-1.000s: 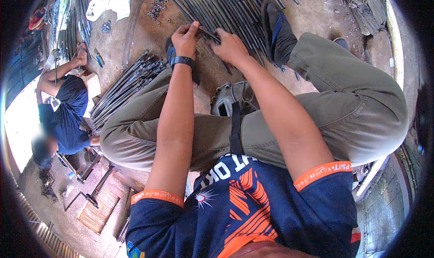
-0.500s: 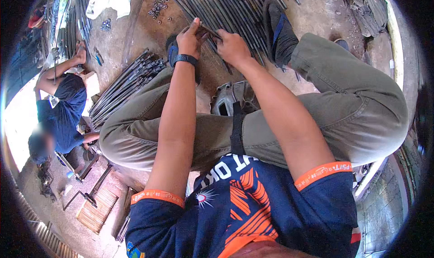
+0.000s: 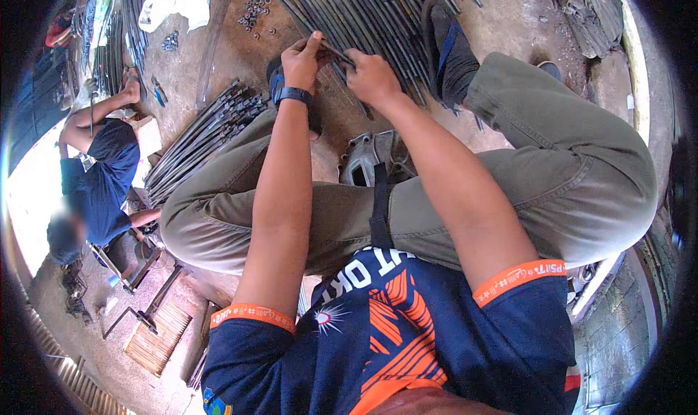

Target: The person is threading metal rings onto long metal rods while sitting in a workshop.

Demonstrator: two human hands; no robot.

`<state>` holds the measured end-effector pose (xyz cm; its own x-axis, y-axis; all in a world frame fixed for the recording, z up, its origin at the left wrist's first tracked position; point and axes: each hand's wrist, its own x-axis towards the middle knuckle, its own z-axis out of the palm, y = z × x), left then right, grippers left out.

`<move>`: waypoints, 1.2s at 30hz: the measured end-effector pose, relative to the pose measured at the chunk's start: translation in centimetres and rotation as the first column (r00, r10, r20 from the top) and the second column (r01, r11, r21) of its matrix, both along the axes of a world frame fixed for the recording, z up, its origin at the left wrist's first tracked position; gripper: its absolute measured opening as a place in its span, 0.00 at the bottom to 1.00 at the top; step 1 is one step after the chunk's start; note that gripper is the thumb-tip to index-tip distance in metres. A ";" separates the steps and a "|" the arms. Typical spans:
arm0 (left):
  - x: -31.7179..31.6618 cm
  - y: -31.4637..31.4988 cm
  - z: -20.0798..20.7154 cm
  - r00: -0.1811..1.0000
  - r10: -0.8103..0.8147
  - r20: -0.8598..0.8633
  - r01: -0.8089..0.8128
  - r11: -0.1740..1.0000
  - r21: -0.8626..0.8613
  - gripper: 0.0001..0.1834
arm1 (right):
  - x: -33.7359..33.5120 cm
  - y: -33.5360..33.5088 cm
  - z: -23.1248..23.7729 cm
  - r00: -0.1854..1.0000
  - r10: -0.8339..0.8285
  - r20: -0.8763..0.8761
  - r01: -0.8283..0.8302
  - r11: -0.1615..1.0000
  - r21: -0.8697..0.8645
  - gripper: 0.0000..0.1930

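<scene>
Out in front of me, beyond my crossed legs, my left hand [image 3: 300,67] and my right hand [image 3: 372,79] grip a short stretch of dark metal rod [image 3: 337,53] between them. My left thumb points up along its end. The right fingers are curled around the other end, so that end is hidden. Just past my hands, a row of long dark metal rods [image 3: 363,19] lies side by side on the floor. Between my legs rests a grey welding mask [image 3: 378,153] with a dark window.
A bundle of dark rods [image 3: 207,135] lies left of my knee. Small metal nuts [image 3: 254,13] are scattered at the far left, near pliers [image 3: 158,91] and a white bag [image 3: 177,4]. A co-worker [image 3: 105,182] sits at the left beside a stack of thin rods [image 3: 158,335].
Both hands have shifted slightly, and the held piece looks turned, now showing a narrower side. The co-worker at the left has moved a little.
</scene>
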<state>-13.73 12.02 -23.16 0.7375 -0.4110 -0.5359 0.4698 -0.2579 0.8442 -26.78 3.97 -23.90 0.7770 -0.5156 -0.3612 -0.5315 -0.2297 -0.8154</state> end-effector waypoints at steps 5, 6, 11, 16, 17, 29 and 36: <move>0.1 0.0 -0.2 0.999 0.045 -0.008 -0.045 0.999 0.003 0.12 | 0.0 -0.1 -0.3 1.000 0.017 -0.009 -0.017 0.999 -0.051 0.16; 0.1 0.0 -0.2 0.999 0.035 0.008 -0.035 0.999 -0.011 0.12 | 0.0 -0.1 -0.3 1.000 0.003 -0.010 -0.004 0.999 -0.052 0.17; -0.1 -0.1 0.3 0.998 0.051 -0.034 -0.052 0.998 -0.038 0.12 | -0.1 -0.2 0.0 1.000 -0.010 -0.025 0.009 0.998 -0.056 0.19; 0.1 0.0 0.2 0.999 0.047 -0.015 -0.047 0.998 -0.033 0.11 | -0.1 -0.2 0.3 0.998 0.006 -0.057 -0.008 0.999 -0.041 0.20; 0.1 0.0 0.2 0.999 0.033 -0.006 -0.034 0.999 -0.036 0.12 | -0.1 -0.3 0.3 0.998 0.006 -0.058 -0.009 0.999 -0.042 0.20; 0.0 -0.2 0.5 0.998 0.013 -0.061 -0.018 0.996 -0.088 0.10 | -0.2 -0.2 0.1 0.998 0.034 -0.044 -0.037 0.997 -0.072 0.18; -0.3 0.3 -0.7 0.986 0.083 -0.142 -0.114 0.967 -0.228 0.14 | -0.1 0.0 0.1 0.999 0.008 -0.038 -0.011 0.998 -0.065 0.16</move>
